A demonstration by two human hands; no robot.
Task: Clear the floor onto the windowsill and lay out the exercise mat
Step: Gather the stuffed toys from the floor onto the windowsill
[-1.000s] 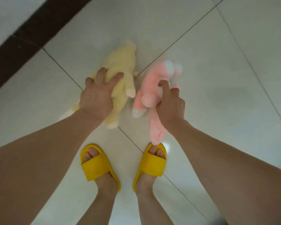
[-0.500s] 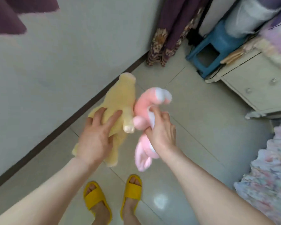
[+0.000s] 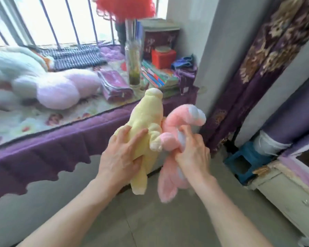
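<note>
My left hand (image 3: 120, 157) grips a pale yellow plush toy (image 3: 148, 120) around its middle. My right hand (image 3: 193, 154) grips a pink plush toy (image 3: 177, 122) with white-tipped ears. Both toys are held up in the air side by side, touching, just in front of the windowsill (image 3: 43, 138). The sill is covered by a flowered quilt with a purple scalloped skirt. No exercise mat is clearly identifiable.
On the sill lie a big white and lilac plush (image 3: 57, 90), a folded purple cloth (image 3: 114, 84), a tall glass jar (image 3: 133, 63), stacked books (image 3: 159, 77) and a red box (image 3: 163, 57). A purple curtain (image 3: 253, 68), blue stool (image 3: 246, 161) and white cabinet (image 3: 289, 195) stand right.
I have risen from the floor with both toys lifted. The view swung up from the tiles to the windowsill, and the toys now sit in front of its edge.
</note>
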